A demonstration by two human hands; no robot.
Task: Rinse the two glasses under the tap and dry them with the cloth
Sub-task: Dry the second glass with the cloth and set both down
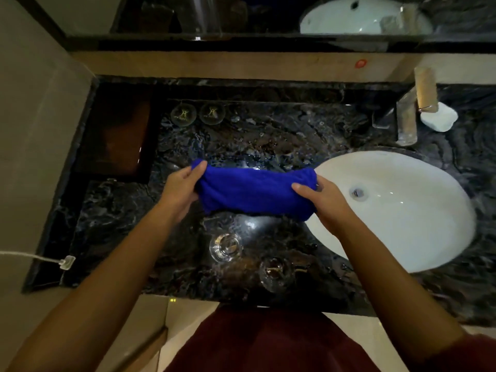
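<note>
Gripping each end of a folded blue cloth (255,193), the left hand (181,187) and right hand (323,202) hold it above the dark marble counter (112,218). Two glasses (226,247) stand upright near the counter's front edge, left of the white basin (418,237). Both look rinsed and possibly dried, though wetness is hard to judge in dim light. No water is visible at the tap (406,122).

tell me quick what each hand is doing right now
Left hand: grips the left end of the blue cloth.
Right hand: grips the cloth's right end.
</note>
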